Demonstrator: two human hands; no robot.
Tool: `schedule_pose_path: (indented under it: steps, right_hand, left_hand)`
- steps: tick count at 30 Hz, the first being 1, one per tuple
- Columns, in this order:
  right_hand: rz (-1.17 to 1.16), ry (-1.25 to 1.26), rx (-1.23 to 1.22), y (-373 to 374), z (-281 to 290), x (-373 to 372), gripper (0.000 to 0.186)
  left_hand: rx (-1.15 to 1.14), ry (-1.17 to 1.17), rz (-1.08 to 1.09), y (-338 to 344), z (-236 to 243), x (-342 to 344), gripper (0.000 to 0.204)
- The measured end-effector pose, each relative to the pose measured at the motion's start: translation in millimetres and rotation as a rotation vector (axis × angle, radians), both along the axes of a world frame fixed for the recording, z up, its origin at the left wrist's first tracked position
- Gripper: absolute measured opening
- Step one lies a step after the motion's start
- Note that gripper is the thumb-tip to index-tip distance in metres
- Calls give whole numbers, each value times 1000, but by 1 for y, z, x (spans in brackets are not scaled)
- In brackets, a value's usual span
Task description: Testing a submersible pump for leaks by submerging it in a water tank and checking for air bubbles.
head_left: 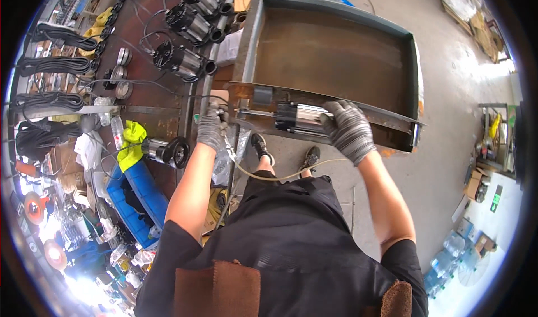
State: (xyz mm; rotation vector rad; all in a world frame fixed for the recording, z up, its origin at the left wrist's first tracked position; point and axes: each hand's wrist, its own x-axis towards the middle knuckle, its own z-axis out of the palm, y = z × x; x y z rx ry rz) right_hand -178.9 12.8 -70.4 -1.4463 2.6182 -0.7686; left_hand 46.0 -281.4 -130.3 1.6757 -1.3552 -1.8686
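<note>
A silver motor with a black end [302, 119] lies on its side along the near ledge of a metal tray [417, 87], its bare shaft [255, 112] pointing left. My right hand [348, 129], in a grey striped glove, rests with its fingers curved over the motor's right end. Just left of the shaft tip, my left hand [212, 129], gloved alike, is closed around a tool at the metal end of a thin yellowish hose [263, 178]. The fingers hide most of that tool. From there the hose sags across in front of my legs.
Several black-and-silver pumps [190, 23] with cables stand on the bench to the left. A lone pump [168, 150] lies by a yellow-green cloth [131, 143] and a blue crate [137, 205]. Coiled black cables [56, 65] line the far left. Water bottles [448, 258] stand at the right wall.
</note>
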Motion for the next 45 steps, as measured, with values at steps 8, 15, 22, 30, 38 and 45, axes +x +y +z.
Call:
schedule_pose_path:
  steps: [8, 15, 22, 30, 38, 45]
  right_hand:
    - [106, -3, 126, -13, 1, -7, 17]
    - [4, -113, 144, -17, -2, -6, 11]
    - [50, -44, 68, -20, 1, -7, 11]
    - [4, -59, -30, -23, -1, -5, 13]
    - [5, -32, -71, -25, -2, -5, 16]
    - [1, -15, -31, -21, -6, 0, 16]
  left_hand:
    - [222, 144, -180, -20, -33, -6, 30]
    - [292, 173, -350, -30, -43, -5, 33]
    - [302, 230, -284, -27, -53, -10, 33]
    - [273, 149, -469, -35, -47, -10, 33]
    - [280, 148, -461, -34, -47, -13, 32]
    - [269, 180, -462, -30, -49, -13, 33]
